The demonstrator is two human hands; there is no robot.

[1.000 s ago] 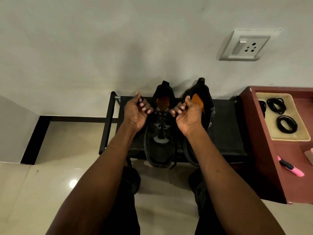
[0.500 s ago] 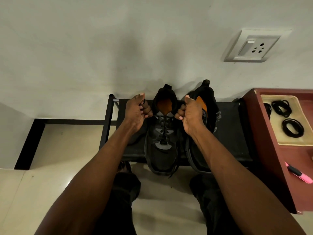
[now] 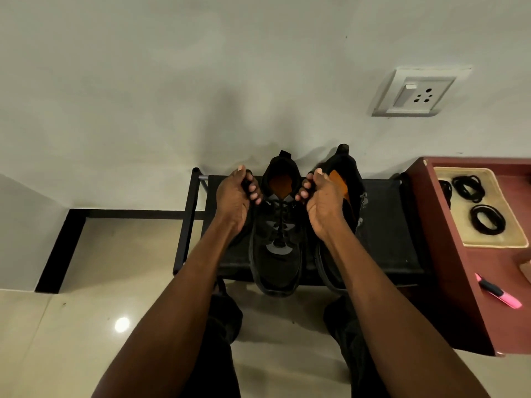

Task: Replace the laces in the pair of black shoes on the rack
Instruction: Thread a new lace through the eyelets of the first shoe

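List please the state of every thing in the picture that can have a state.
left shoe: laced, on rack
right shoe: partly hidden, lacing unclear
left hand: curled on lace end
right hand: curled on lace end
spare laces: coiled in tray
pink marker: capped, lying flat

Wall socket [image 3: 418, 93]; pink highlighter [image 3: 498, 291]

Bare forearms [image 3: 178, 311], black trousers [image 3: 221, 354]
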